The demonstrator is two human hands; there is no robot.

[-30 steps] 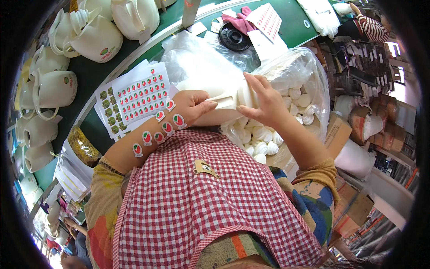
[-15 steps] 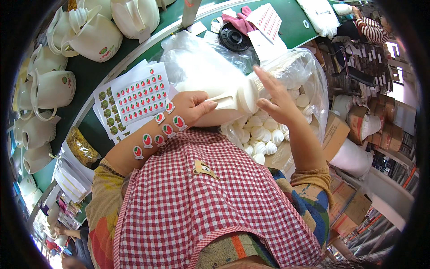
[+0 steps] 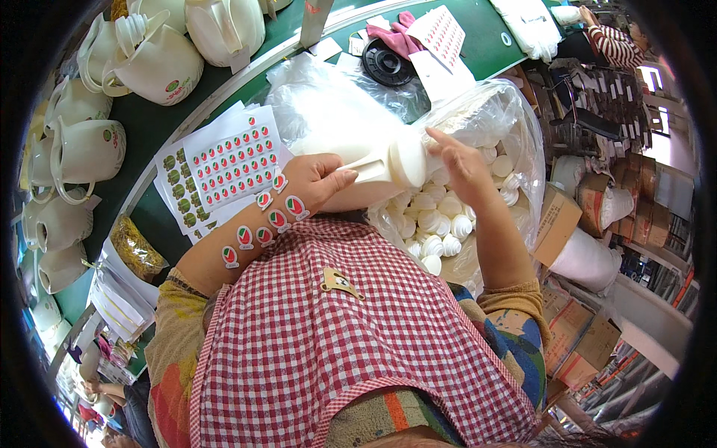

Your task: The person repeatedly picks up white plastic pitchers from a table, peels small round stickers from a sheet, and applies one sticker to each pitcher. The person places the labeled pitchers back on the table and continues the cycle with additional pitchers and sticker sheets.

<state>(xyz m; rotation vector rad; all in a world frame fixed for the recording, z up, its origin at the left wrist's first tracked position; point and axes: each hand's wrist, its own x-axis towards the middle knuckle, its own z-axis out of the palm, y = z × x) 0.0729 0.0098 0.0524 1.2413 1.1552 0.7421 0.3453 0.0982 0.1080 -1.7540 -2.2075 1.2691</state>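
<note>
My left hand (image 3: 317, 179) is closed on the handle of a cream plastic jug (image 3: 362, 196), which lies tilted with its round white end piece (image 3: 408, 160) facing right. Glare washes out much of the jug's body. Just right of that end piece is my right hand (image 3: 461, 166), fingers apart with nothing visible in them; whether a fingertip touches the piece I cannot tell. Several red-and-green oval stickers (image 3: 278, 219) cling along my left forearm and wrist. Below my right hand, a clear plastic bag (image 3: 526, 119) holds many white ribbed caps (image 3: 432, 221).
Sticker sheets (image 3: 233, 160) lie on the green table (image 3: 478, 37) left of the jug. Cream jugs (image 3: 157, 67) crowd the far left. Toward the back are a black round lid (image 3: 388, 63), a pink cloth (image 3: 396, 37) and another sticker sheet (image 3: 441, 36). Cardboard boxes (image 3: 575, 340) stand right.
My right hand has turned and its fingers have curled in somewhat beside the end piece. The jug and my left hand have shifted slightly left.
</note>
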